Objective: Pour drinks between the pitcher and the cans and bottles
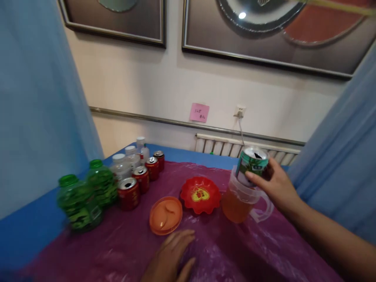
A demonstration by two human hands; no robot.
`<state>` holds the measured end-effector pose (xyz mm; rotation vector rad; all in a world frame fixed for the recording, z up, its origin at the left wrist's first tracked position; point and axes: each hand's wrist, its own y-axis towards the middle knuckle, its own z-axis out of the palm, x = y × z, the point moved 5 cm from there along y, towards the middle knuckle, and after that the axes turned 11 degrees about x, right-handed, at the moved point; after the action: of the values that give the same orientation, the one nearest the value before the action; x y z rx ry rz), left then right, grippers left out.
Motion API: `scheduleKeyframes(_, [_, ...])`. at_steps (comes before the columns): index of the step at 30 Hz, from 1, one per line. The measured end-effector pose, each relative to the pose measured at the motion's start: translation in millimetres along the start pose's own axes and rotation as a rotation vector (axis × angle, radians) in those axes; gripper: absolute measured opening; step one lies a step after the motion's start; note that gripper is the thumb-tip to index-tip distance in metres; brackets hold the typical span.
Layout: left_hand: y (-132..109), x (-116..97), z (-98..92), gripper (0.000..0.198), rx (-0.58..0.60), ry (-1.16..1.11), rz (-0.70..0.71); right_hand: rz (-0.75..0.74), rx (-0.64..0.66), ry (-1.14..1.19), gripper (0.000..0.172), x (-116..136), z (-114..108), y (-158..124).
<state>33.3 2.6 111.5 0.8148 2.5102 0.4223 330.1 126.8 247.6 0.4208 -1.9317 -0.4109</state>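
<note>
**Green can up, not on table**

Right grip [280, 188] pinching green can [252, 168] at the pitcher [235, 205] mouth; contact unclear. Amber liquid in pitcher, just below that grip. Left grip [172, 252]: fingers loosely spread, nothing held, just beside orange dish [174, 220]. Done: red cans [129, 194] lined up, well left of right grip. Left: green can not yet on table [23, 219].

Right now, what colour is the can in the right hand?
The can is green around its upper side, with a silver top; head view.
</note>
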Motion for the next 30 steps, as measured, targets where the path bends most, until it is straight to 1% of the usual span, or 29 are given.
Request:
scheduleKeyframes(1, [3,-3,-9.8,0.052,-0.041,-0.015,-0.04,0.008,0.038,0.114,0.059,3,22,-16])
scheduleKeyframes(2, [5,-3,-18.0,0.055,-0.066,-0.039,-0.097,0.018,0.077,0.182,0.059,5,44,-32])
scheduleKeyframes(4, [9,-3,-33.1,0.062,-0.141,-0.099,-0.192,0.039,0.186,0.233,0.063,8,91,-61])
scheduleKeyframes(6, [12,-2,-44.0,0.071,-0.205,-0.158,-0.263,0.057,0.247,0.205,0.067,6,131,-84])
scheduleKeyframes(7, [12,-2,-47.2,0.076,-0.218,-0.177,-0.288,0.065,0.257,0.193,0.067,4,148,-92])
scheduleKeyframes(9, [12,-3,-49.6,0.08,-0.203,-0.182,-0.317,0.088,0.282,0.196,0.067,-1,177,-105])
scheduleKeyframes(12, [7,-4,-47.9,0.072,-0.161,-0.123,-0.353,0.116,0.335,0.255,0.065,-5,205,-119])
scheduleKeyframes(15, [-3,5,-48.6,0.059,-0.148,-0.073,-0.399,0.096,0.432,0.297,0.066,-8,219,-133])
scheduleKeyframes(17, [-13,20,-56.0,0.054,-0.169,-0.042,-0.447,0.095,0.486,0.281,0.072,-15,223,-144])
scheduleKeyframes(19, [-24,44,-70.8,0.055,-0.231,0.017,-0.53,0.122,0.497,0.231,0.075,-28,221,-155])
scheduleKeyframes(20, [-30,58,-79.7,0.057,-0.266,0.057,-0.583,0.134,0.491,0.2,0.073,-35,220,-160])
scheduleKeyframes(22, [-41,88,-96.2,0.063,-0.303,0.16,-0.695,0.143,0.482,0.145,0.061,-47,215,-168])
scheduleKeyframes(24, [-49,113,-107.0,0.068,-0.299,0.245,-0.766,0.128,0.498,0.098,0.049,-55,211,-173])
scheduleKeyframes(27, [-55,135,-109.1,0.07,-0.246,0.307,-0.809,0.079,0.544,0.014,0.04,-53,204,-171])
scheduleKeyframes(30, [-56,143,-102.5,0.067,-0.208,0.316,-0.831,-0.006,0.605,-0.099,0.04,-39,197,-157])
